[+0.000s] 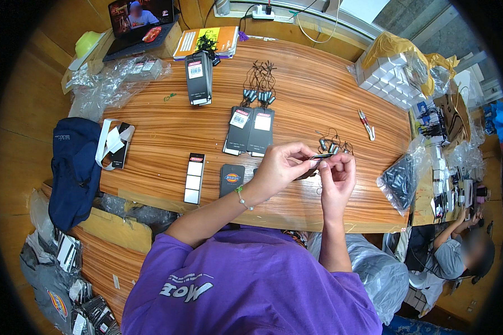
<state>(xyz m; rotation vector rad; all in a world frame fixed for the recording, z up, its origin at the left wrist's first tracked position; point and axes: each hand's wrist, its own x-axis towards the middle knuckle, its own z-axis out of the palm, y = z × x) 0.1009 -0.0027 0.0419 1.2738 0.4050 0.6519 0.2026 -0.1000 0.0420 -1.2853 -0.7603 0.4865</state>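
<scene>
Shirt (251, 279) nearest, left hand (280, 167) and right hand (337, 181) pinch a dark strip (321, 157) between them

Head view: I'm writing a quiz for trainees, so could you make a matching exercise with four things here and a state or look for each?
1. Left hand and right hand
2. Bag
3. Laptop
4. Two grey tag stacks

A. Screen lit
B. Pinching a thin piece
C. Side by side, black cords beyond
D. Dark blue fabric

Pairs: 1-B, 2-D, 3-A, 4-C
</scene>
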